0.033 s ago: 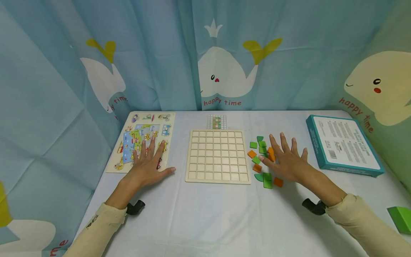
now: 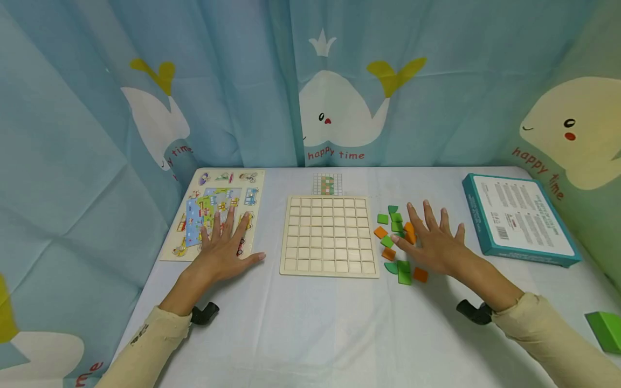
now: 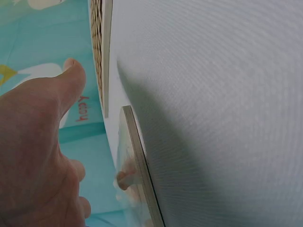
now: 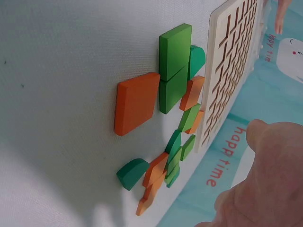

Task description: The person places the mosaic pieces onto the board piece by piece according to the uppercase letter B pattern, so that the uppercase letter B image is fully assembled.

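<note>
My left hand (image 2: 222,257) is spread flat, fingers apart, over the near right part of a picture puzzle board (image 2: 171,252) with small vehicle pictures. It holds nothing; the left wrist view shows its thumb (image 3: 72,85) raised off the table. My right hand (image 2: 436,249), also spread and holding nothing, is above a loose scatter of green and orange square tiles (image 4: 137,103) and dark green rounded pieces (image 4: 132,173). Some of these are hidden beneath it in the head view. Between the hands lies a pale wooden grid board (image 2: 330,237), its square cells bare.
Behind the grid board lies a small pattern card (image 2: 327,184) with a coloured design on a grid. Picture cards (image 2: 194,223) rest on the puzzle board. At the right is a teal and white box (image 2: 524,215), with a green block (image 2: 605,331) near the table's right edge.
</note>
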Demonstrator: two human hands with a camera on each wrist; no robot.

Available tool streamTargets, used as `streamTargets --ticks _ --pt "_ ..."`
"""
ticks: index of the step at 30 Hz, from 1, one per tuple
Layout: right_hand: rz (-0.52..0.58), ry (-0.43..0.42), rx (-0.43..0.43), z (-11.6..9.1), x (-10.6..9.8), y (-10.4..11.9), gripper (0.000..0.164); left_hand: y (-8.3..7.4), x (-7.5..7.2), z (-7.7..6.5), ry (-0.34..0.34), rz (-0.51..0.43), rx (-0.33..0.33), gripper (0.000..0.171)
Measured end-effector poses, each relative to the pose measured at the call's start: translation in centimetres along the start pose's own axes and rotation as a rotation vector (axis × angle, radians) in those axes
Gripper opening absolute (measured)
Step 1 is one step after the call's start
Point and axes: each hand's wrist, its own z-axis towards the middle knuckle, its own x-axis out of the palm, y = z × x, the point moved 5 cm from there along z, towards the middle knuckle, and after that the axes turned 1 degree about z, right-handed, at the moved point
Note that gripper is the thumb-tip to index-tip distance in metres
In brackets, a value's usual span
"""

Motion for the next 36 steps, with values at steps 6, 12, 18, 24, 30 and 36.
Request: streamTargets --ticks 6,12,18,24,30,36 --pt "0.012 0.001 -0.002 0.1 0.1 -0.7 0.102 0.0 0.1 -0.1 -0.006 0.010 0.006 0.109" --pt "0.102 -0.073 -0.060 1.1 -1.0 -2.0 0.096 0.1 0.2 -0.2 0.015 -0.005 0.012 0.109" --pt "0.215 -0.152 -0.091 2.3 -2.0 -4.2 0.072 -0.9 -0.1 0.4 0.000 -0.067 0.076 0.103" --pt "0.316 -0.144 -0.120 2.6 -1.3 -5.5 0.057 -3.0 0.0 1.2 0.005 -0.087 0.157 0.090" --pt "0.353 -0.154 -0.136 2.8 -0.8 -5.7 0.049 -4.5 1.0 2.2 0.041 -0.088 0.198 0.080" --pt "0.357 -0.161 -0.154 3.4 -0.3 -5.6 0.039 -5.7 1.7 3.3 0.104 -0.061 0.225 0.073"
